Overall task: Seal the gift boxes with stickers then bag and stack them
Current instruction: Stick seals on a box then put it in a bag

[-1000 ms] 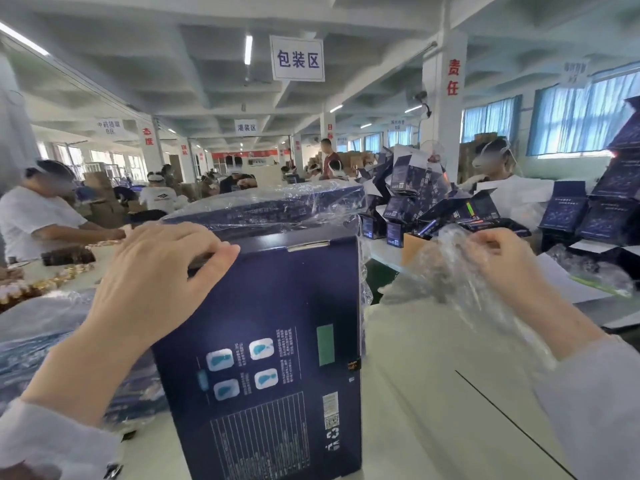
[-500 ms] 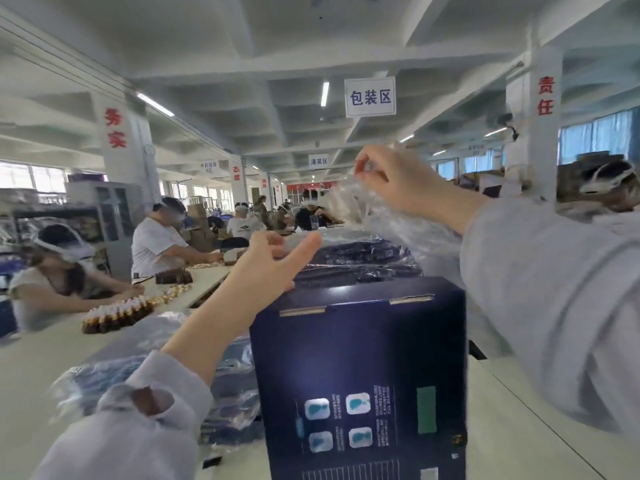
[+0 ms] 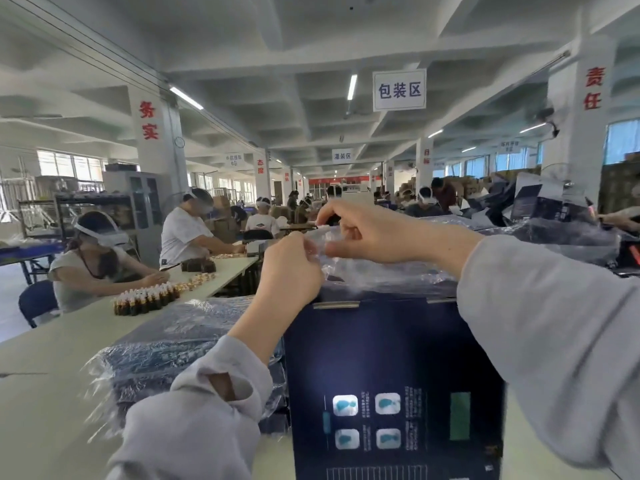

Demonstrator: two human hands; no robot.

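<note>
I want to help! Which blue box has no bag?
The dark blue cardboard box standing upright in front; the flat ones beside it are wrapped in clear plastic.

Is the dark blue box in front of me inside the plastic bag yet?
Out: the left hand and right hand pinch the clear bag above the box; its front is bare.

Both arms reach forward; left hand (image 3: pixel 291 268), at 7 o'clock of right hand (image 3: pixel 367 237), both pinching the bag (image 3: pixel 353 268).
</note>
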